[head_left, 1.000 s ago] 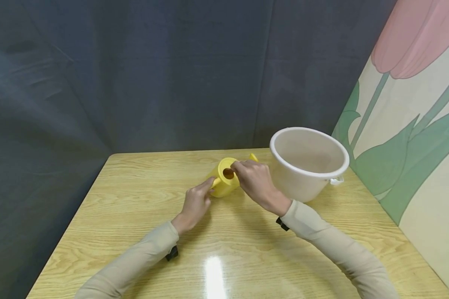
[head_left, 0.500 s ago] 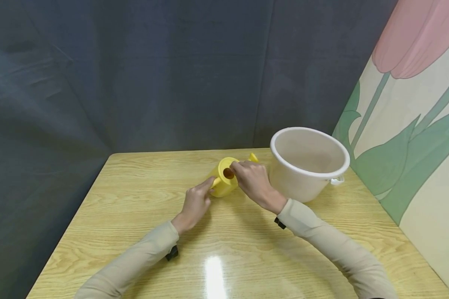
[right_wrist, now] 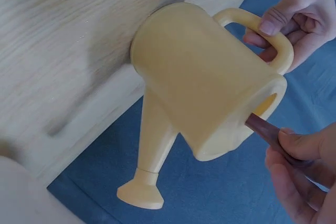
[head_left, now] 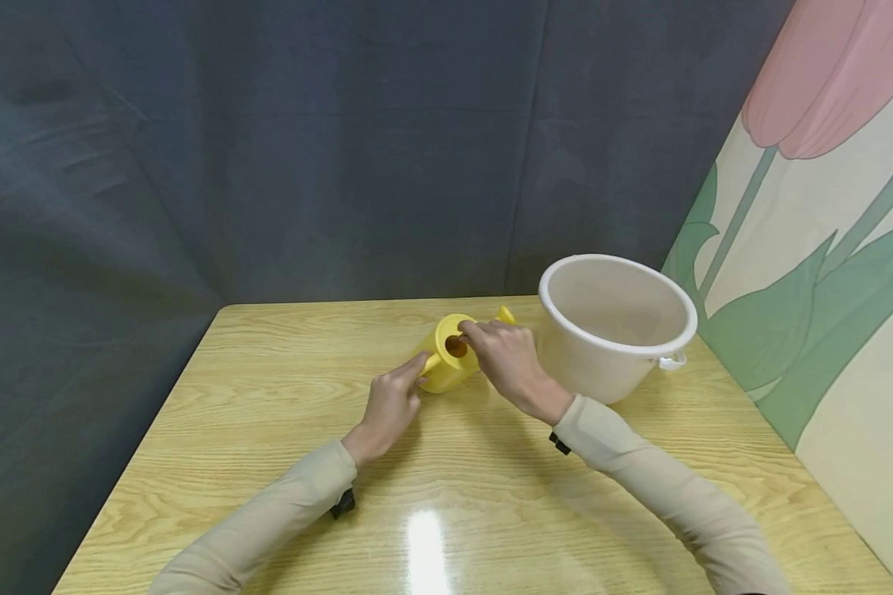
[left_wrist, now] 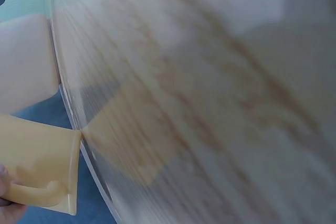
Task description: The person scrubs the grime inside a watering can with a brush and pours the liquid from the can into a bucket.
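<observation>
So, curling the left hand (head_left: 387,405) round a handle (right_wrist: 284,53), laying the thumb on top and wrapping the fingers below. Pinching a dark reddish-brown strip (right_wrist: 269,136) in the right hand (head_left: 509,364), between thumb and bent fingers. Pointing the strip's blunt tip at the opening (right_wrist: 266,104) of a yellow watering can (right_wrist: 194,77); not showing clearly whether touching the rim. Holding the can between both hands, near the back edge of the table (head_left: 268,372). Tilting its body toward the spout (right_wrist: 157,129), raising the base on the handle side, and meeting or nearly meeting the wood with the lower edge. Showing a smooth, plain, rounded body, looking bright yellow from the head and paler, almost cream, from the right wrist. Closing over the top partly with a flat face, leaving the opening looking dark brown inside from above. Running the tapering spout out opposite the handle and flaring into a wide sprinkler head (right_wrist: 142,195). Standing near that head, a white bucket (head_left: 591,372) with a thick rim. Reaching in from below, beige sleeves (head_left: 655,479). Hanging behind the table, a dark blue curtain (head_left: 342,165). Spreading across the right wall, a pink tulip mural (head_left: 804,91).
</observation>
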`<action>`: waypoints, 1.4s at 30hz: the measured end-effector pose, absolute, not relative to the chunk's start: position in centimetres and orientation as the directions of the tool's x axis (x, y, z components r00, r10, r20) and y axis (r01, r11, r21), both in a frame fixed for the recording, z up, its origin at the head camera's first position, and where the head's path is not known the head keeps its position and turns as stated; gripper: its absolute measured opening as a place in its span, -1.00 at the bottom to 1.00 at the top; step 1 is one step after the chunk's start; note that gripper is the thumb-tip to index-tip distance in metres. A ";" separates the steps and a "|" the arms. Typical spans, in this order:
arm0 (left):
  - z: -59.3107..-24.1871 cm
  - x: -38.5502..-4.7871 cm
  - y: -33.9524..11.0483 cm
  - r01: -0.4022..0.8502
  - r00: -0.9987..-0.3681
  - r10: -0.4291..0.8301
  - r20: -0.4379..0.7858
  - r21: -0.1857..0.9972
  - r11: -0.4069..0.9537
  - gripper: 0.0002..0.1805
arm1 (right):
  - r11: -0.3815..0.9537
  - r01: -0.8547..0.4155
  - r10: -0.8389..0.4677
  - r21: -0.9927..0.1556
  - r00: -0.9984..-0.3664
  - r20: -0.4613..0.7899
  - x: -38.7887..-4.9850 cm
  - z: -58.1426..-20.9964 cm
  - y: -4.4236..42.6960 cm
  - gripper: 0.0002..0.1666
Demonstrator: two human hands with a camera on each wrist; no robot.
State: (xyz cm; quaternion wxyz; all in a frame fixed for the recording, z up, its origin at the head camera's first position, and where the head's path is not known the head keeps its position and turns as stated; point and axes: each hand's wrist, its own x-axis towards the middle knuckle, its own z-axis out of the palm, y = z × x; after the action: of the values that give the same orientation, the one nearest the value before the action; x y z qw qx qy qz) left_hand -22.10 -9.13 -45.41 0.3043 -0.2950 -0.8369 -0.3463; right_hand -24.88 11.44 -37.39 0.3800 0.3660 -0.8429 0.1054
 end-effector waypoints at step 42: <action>-45.4 -22.2 -9.0 0.705 -0.638 0.288 0.714 0.391 0.592 -0.44 | 0.723 -0.682 -0.561 0.108 -0.488 0.669 -24.6 -38.1 10.8 -0.68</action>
State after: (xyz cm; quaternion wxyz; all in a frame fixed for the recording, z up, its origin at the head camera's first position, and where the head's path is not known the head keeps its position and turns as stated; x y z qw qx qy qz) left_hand -22.19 -8.99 -45.45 0.3054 -0.2962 -0.8381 -0.3413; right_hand -24.58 10.82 -38.14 0.3534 0.3621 -0.8582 0.0860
